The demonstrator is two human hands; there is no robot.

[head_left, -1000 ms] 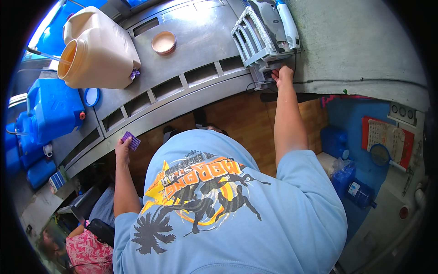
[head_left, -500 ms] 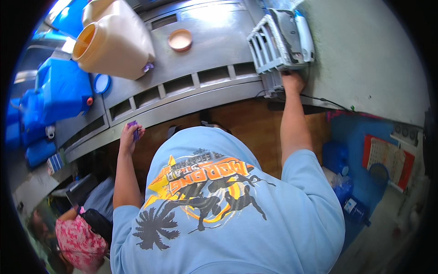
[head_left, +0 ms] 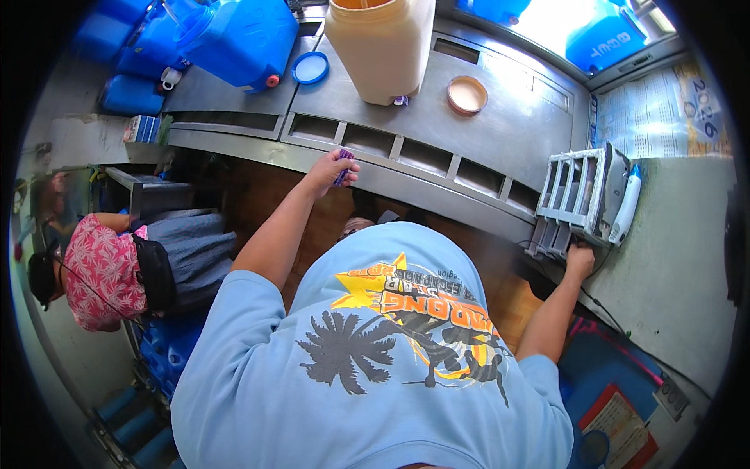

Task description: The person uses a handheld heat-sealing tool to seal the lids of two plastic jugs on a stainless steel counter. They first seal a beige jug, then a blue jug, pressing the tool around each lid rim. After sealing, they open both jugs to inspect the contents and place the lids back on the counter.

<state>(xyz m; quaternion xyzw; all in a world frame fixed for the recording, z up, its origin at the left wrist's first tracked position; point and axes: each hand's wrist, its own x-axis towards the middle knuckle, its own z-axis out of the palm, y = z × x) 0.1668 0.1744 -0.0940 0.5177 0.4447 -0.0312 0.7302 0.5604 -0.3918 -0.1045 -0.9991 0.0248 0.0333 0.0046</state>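
Note:
My left hand [head_left: 332, 173] is closed around a small purple sachet [head_left: 344, 167], in front of the metal counter's edge. My right hand [head_left: 580, 260] reaches to the lower near corner of a pale slatted rack [head_left: 574, 187] on the right; its fingers are hidden there. A white handheld device with a blue tip [head_left: 626, 205] leans on the rack's right side. On the metal counter [head_left: 531, 102] stands a large uncapped beige jug [head_left: 383, 55], with a small purple piece [head_left: 401, 101] at its base. A round brownish lid [head_left: 467, 94] lies to its right, pale inside up.
A blue jerrycan [head_left: 246, 47] and a blue cap [head_left: 310, 68] sit on the counter's left part. Open slots [head_left: 422, 155] line its front. A black cable [head_left: 605, 313] hangs below the rack. Another person in a pink patterned top [head_left: 101, 270] is at the left.
The view has turned left, so the counter and jug appear farther right. My left hand, still holding the purple sachet, is slightly farther right along the counter edge. My right hand stays by the rack.

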